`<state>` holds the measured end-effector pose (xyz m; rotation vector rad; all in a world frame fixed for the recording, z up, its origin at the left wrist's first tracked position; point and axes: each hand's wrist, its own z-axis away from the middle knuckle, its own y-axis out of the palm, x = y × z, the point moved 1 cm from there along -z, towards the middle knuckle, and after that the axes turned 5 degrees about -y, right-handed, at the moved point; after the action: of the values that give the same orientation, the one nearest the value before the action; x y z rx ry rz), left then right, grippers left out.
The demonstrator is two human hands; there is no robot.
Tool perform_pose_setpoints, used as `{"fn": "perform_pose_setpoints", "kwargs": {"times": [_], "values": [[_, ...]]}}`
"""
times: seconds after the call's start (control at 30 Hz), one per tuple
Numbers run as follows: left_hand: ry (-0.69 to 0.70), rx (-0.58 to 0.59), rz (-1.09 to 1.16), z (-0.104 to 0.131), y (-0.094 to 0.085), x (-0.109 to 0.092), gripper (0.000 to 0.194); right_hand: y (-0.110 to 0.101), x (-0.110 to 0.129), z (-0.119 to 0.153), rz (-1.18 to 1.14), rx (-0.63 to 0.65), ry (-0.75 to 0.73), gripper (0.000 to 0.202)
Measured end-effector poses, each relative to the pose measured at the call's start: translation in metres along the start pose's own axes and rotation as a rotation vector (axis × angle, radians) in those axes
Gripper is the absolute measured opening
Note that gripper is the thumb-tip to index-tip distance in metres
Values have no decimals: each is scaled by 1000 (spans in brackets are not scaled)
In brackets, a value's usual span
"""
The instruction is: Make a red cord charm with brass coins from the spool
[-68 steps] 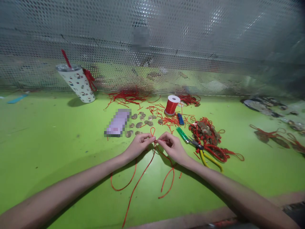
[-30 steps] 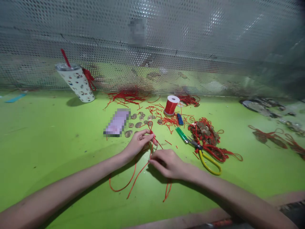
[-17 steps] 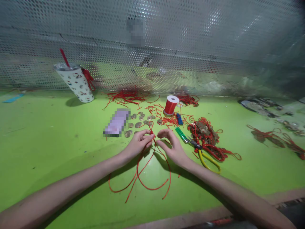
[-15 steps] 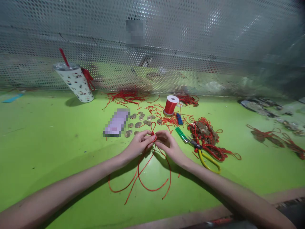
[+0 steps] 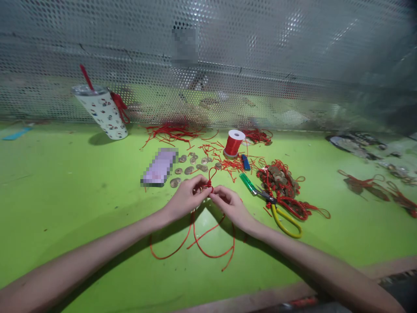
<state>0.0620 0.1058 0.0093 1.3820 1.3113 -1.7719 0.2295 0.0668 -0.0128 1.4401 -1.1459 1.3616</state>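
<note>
Above the middle of the green table, my left hand (image 5: 190,191) pinches a knotted red cord (image 5: 212,174) whose small loop stands up past the fingertips. My right hand (image 5: 231,204) meets it from the other side, thumb and finger closed on the same cord just below the knot. Long loose ends of the cord curve down beneath both hands toward the table. A bit of a coin-like ring shows by the left fingers, mostly hidden. Several loose brass coins (image 5: 189,170) lie just beyond my left hand.
Yellow-and-red-handled scissors (image 5: 286,221), a green lighter (image 5: 248,184) and a heap of corded coins (image 5: 278,179) lie right. Behind stand a red cord spool (image 5: 233,144), a blue lighter (image 5: 245,162) and cut cord scraps. A phone (image 5: 161,167) and tumbler (image 5: 106,113) are left, before a perforated metal screen.
My right hand has shifted slightly down, its fingers now more closed on the cord near the knot. One hanging end has swung from lower left toward the right hand.
</note>
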Motion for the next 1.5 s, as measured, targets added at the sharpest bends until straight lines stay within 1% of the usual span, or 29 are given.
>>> {"fn": "perform_pose_setpoints", "kwargs": {"times": [0.17, 0.23, 0.3, 0.43, 0.53, 0.6, 0.67, 0.8, 0.83, 0.87, 0.9, 0.93, 0.97, 1.07, 1.1, 1.13, 1.2, 1.3, 1.4, 1.5], "values": [[-17, 4, 57, -2, 0, 1, 16, 0, -2, -1, 16, 7, -29, 28], [-18, 13, 91, -1, 0, -1, 19, 0, -1, -2, 1, 13, -14, 31], [-27, -4, 100, 0, 0, -3, 22, -1, 0, -1, -25, 1, 17, 34], [-31, -79, 84, 1, -7, -10, 26, -4, 1, -2, -71, -102, 34, 39], [24, -80, -12, 5, -12, -17, 25, -7, -3, -4, -132, -181, 31, 38], [88, -15, -124, 12, -10, -22, 25, -8, -6, -6, -182, -205, 42, 37], [194, 116, -247, 21, -1, -25, 23, -9, -9, -7, -227, -218, 48, 36], [517, 394, -502, 44, 23, -23, 21, -11, -10, -10, -319, -227, 72, 39], [570, 428, -545, 47, 27, -22, 21, -11, -10, -10, -327, -224, 84, 39], [600, 428, -567, 49, 29, -20, 22, -11, -9, -10, -323, -221, 94, 39], [604, 393, -568, 49, 29, -18, 21, -11, -8, -10, -310, -219, 99, 40], [586, 323, -549, 47, 28, -16, 20, -11, -8, -9, -292, -218, 98, 39], [552, 230, -514, 44, 25, -14, 19, -11, -7, -9, -276, -211, 97, 39], [408, -81, -372, 30, 16, -8, 15, -9, -6, -7, -285, -164, 106, 37], [355, -147, -314, 26, 14, -7, 19, -8, -5, -6, -290, -147, 104, 37], [296, -176, -246, 22, 14, -5, 24, -7, -5, -5, -284, -135, 95, 36], [160, -142, -100, 18, 16, -1, 32, -6, -3, -4, -234, -121, 55, 36], [-18, -38, 82, 16, 21, 5, 34, -4, -1, -2, -161, -102, 19, 37], [-74, -20, 189, 15, 22, 10, 32, -1, 0, 1, -162, -62, 21, 36], [-97, -60, 259, 12, 20, 10, 29, 1, 2, 3, -119, -9, 7, 34]]}}
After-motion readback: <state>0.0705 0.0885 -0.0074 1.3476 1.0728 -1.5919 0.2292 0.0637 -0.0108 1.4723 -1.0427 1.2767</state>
